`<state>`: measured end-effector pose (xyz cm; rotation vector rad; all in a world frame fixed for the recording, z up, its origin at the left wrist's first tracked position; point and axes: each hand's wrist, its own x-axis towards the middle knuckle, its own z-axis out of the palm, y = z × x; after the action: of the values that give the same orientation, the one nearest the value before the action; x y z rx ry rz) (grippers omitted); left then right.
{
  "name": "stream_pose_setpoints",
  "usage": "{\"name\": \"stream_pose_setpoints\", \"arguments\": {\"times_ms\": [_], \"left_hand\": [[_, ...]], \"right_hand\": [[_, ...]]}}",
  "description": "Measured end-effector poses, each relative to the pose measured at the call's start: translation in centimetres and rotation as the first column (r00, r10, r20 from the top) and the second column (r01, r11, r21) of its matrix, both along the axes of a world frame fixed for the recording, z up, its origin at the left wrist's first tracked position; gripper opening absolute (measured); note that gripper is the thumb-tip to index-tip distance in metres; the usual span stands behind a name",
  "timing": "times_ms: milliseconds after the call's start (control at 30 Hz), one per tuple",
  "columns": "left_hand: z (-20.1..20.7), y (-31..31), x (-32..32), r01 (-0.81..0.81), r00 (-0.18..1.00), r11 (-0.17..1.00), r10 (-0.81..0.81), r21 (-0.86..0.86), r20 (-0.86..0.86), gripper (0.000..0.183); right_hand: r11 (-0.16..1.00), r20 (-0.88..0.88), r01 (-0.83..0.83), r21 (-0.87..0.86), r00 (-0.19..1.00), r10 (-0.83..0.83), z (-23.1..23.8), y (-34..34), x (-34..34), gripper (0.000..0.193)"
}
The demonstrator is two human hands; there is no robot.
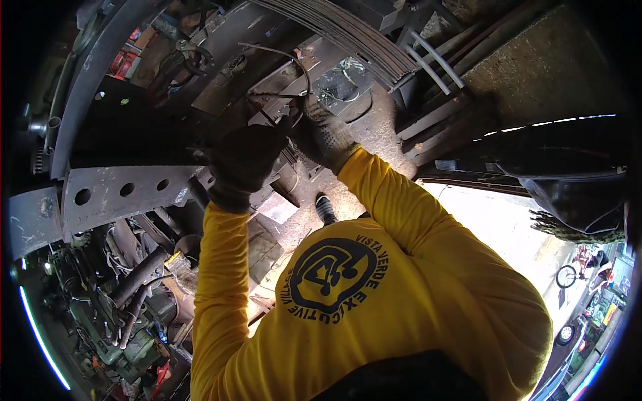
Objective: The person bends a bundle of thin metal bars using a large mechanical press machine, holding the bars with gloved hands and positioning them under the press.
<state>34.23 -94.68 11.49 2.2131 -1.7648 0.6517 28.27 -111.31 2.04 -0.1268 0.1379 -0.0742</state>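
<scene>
Both my hands wear work gloves and are close together over a cluttered metal workspace. My right hand point(326, 132), in a pale dotted glove, is closed around the lower end of a thin curved metal rod point(293, 58). The rod arcs up and to the left from my fingers. A short dark bar point(275, 95) reaches toward the same hand from the left. My left hand point(244, 159) is in deep shadow, its dark glove closed beside the right hand. What it grips, if anything, is hidden.
A steel beam with round holes point(103, 182) stands left of my left hand. Long rods lie bundled point(354, 41) beyond my hands. Pliers point(190, 52) are at the far left, and metal scrap point(137, 284) is piled below the beam. My shoe point(326, 208) shows on the floor.
</scene>
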Motion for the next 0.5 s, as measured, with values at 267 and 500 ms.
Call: {"name": "stream_pose_setpoints", "arguments": {"times_ms": [267,500], "left_hand": [[-0.5,0.3,0.1,0.014,1.0,1.0,-0.014,0.022,-0.022,0.032],[1.0,-2.0,-3.6,-0.366,0.902,0.916,0.305,0.167,0.305,0.054]], "right_hand": [[0.994,0.048,-0.106,0.022,0.993,0.105,0.0,-1.4,-0.4,0.029],[0.956,-0.109,-0.229,-0.184,0.971,0.212,2.0,-3.8,-1.1,0.041]]}}
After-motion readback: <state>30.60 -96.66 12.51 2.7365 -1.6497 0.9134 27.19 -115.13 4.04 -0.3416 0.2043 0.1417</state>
